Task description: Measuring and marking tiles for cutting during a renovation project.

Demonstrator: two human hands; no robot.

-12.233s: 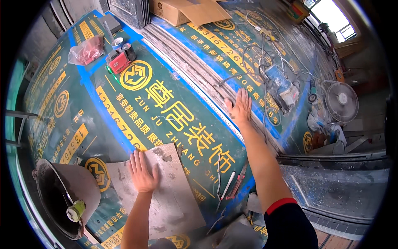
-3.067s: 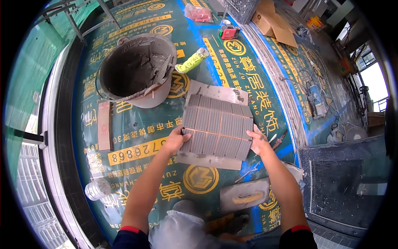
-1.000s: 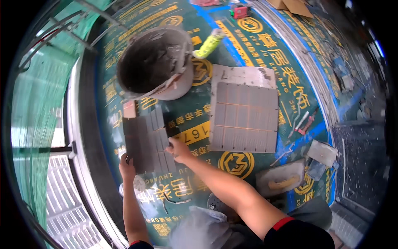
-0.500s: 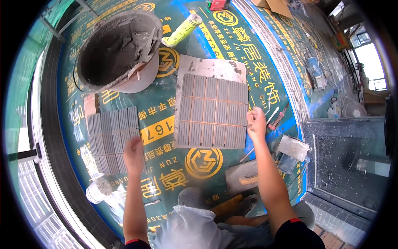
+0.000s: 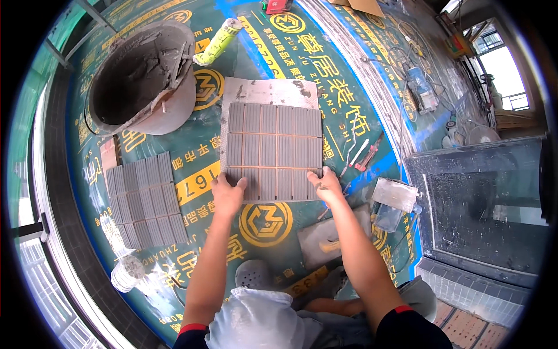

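A grey ribbed mosaic tile sheet (image 5: 275, 152) with orange-brown joint lines lies on a pale, mortar-smeared board (image 5: 273, 90) in front of me. My left hand (image 5: 228, 195) holds its near left corner, thumb on the upper face. At the near right edge, my right hand (image 5: 327, 186) grips the sheet with thumb and fingers; dark smears mark that hand. The fingertips under the edges are hidden. Left of my left hand, more grey ribbed tiles (image 5: 146, 200) lie on the floor covering. A flat trowel (image 5: 334, 235) with a wooden handle rests near my right forearm.
A bucket of grey mortar (image 5: 168, 107) stands far left, beside a yellow-green tube (image 5: 218, 42). Pink-handled pliers (image 5: 368, 157) and a pale block (image 5: 394, 193) lie to the right. A dark framed panel (image 5: 482, 203) stands further right; a white roll (image 5: 127, 273) is near left.
Both hands have come onto the mosaic sheet's near corners; the left moved right from beside the other tiles. The whole view has shifted slightly, moving the scene leftward.
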